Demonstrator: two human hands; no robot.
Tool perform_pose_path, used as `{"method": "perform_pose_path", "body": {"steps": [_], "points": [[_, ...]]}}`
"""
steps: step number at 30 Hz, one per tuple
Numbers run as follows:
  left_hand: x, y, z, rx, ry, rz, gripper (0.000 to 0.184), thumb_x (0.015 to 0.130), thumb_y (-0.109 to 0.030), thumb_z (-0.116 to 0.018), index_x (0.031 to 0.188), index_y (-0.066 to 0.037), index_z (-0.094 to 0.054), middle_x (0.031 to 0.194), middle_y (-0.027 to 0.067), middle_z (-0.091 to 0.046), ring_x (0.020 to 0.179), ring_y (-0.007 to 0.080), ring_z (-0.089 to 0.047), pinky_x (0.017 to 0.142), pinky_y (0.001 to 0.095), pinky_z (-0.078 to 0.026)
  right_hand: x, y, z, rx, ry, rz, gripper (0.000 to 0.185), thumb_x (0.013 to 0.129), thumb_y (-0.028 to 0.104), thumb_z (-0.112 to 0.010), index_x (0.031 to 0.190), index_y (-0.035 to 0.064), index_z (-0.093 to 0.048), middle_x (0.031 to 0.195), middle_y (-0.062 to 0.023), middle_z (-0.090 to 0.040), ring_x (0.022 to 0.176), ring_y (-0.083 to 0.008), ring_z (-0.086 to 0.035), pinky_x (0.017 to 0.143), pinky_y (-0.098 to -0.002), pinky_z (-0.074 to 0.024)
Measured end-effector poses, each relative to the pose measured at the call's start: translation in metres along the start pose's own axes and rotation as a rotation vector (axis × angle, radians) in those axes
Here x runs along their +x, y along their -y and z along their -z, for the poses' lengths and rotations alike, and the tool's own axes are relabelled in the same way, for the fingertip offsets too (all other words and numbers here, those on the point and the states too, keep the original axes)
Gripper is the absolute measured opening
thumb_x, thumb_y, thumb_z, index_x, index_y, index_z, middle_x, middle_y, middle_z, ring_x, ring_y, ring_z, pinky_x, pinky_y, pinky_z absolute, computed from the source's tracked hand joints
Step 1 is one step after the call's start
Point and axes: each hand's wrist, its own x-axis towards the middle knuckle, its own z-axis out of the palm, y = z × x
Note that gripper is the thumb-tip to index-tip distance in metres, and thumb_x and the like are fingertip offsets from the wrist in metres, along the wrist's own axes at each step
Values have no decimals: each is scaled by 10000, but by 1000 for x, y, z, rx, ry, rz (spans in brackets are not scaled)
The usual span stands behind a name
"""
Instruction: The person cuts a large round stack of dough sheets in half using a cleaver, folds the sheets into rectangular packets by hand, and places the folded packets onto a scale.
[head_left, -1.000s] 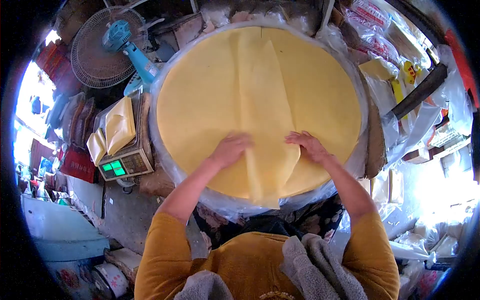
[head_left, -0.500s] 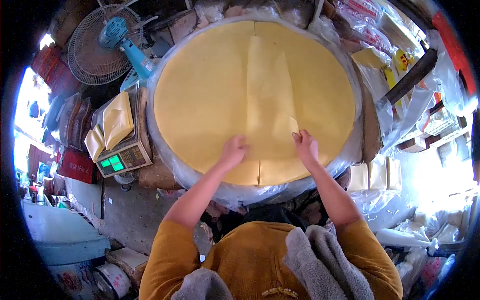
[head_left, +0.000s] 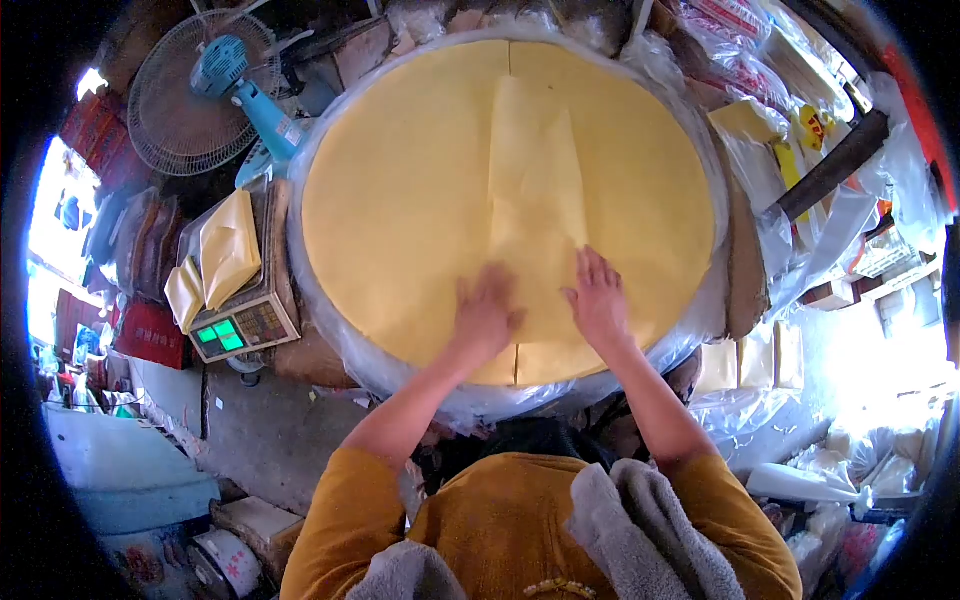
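Note:
A large round stack of thin yellow sheets [head_left: 390, 200] covers the surface before me, with clear plastic [head_left: 345, 335] around its rim. Down its middle lies a folded yellow sheet [head_left: 537, 160], narrower toward the far end. My left hand [head_left: 485, 315] is over the near middle of the stack, fingers spread and somewhat blurred. Flat beside the near end of the folded sheet, my right hand [head_left: 600, 300] has its fingers stretched out. Neither hand grips anything. A dark seam shows at the near edge, between my wrists.
At the left, a digital scale [head_left: 262, 325] with a lit green display carries folded yellow pieces [head_left: 230, 250]. Behind it stands a blue fan [head_left: 262, 115]. Plastic bags [head_left: 735, 70] and a dark bar [head_left: 835, 165] are at the right, with yellow packs [head_left: 757, 360] below.
My right hand has let go of the folded sheet's near corner and opened flat. My left hand has opened from a closed shape and moved slightly nearer me. The sheet's near end lies flatter.

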Motion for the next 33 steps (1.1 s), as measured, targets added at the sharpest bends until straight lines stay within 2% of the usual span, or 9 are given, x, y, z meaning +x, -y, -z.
{"method": "perform_pose_path", "body": {"steps": [4, 8, 12, 13, 15, 21, 24, 27, 33], "points": [[39, 4, 10, 37, -55, 5, 518, 887, -378, -448, 1298, -66, -407, 1421, 120, -297, 1353, 255, -189, 1066, 546, -133, -1, -8, -30, -58, 81, 126, 560, 885, 298, -484, 1352, 45, -307, 1437, -135, -240, 1350, -309, -168, 1066, -538, -143], [83, 27, 8, -111, -33, -63, 414, 878, -293, -489, 1248, -108, -466, 1385, 110, -364, 1309, 257, -292, 1060, 505, -199, -1, -14, -30, -42, 100, 142, 551, 882, 344, -474, 1330, 46, -354, 1434, -123, -259, 1341, -301, -194, 1059, -539, -162], [138, 82, -9, -305, -223, -227, 362, 832, -143, -571, 1187, -114, -509, 1261, 109, -492, 1207, 254, -440, 995, 440, -350, 48, -47, -21, 218, 9, 165, 458, 834, 233, -568, 1226, 20, -464, 1252, -172, -486, 1167, -340, -451, 981, -453, -354], [157, 89, -13, -335, -319, -116, 358, 818, -112, -586, 1168, -95, -513, 1206, 109, -520, 1128, 242, -495, 919, 415, -406, 72, -57, -27, 189, -275, 148, 402, 797, 206, -621, 1135, 13, -520, 1081, -167, -590, 984, -347, -568, 850, -406, -458], [195, 102, -15, -393, -506, 112, 353, 791, -51, -615, 1131, -59, -520, 1095, 109, -576, 971, 218, -603, 767, 366, -518, 139, -76, -29, 350, -204, -149, 379, 790, 230, -644, 1080, 14, -532, 999, -145, -614, 885, -321, -608, 775, -390, -482], [265, 113, 10, -1017, -91, 548, 279, 761, -39, -675, 984, 42, -529, 793, 125, -596, 576, 166, -618, 411, 274, -502, 244, -77, -15, 997, 188, -734, 243, 764, 42, -653, 978, 21, -540, 764, -141, -605, 703, -247, -644, 529, -341, -512], [267, 129, 3, -1104, -2, 480, 201, 748, -36, -690, 851, 59, -545, 704, 114, -578, 600, 175, -623, 461, 284, -522, 246, -86, -33, 1205, 226, -738, 193, 770, 8, -633, 946, 15, -554, 806, -125, -621, 769, -197, -646, 616, -297, -534], [240, 121, -5, -1161, -217, 408, 104, 725, -89, -673, 724, -42, -580, 794, 77, -619, 666, 165, -606, 551, 309, -501, 228, -101, -39, 1382, 191, -566, 150, 777, -8, -605, 916, 17, -556, 861, -125, -627, 785, -201, -640, 678, -300, -534], [190, 108, -14, -683, -555, -73, 114, 747, 43, -549, 798, -41, -607, 892, 103, -627, 883, 256, -598, 759, 317, -488, 196, -102, -43, 1322, 49, -325, 190, 770, -35, -576, 959, -44, -583, 964, -126, -642, 871, -196, -619, 774, -294, -504]]}}
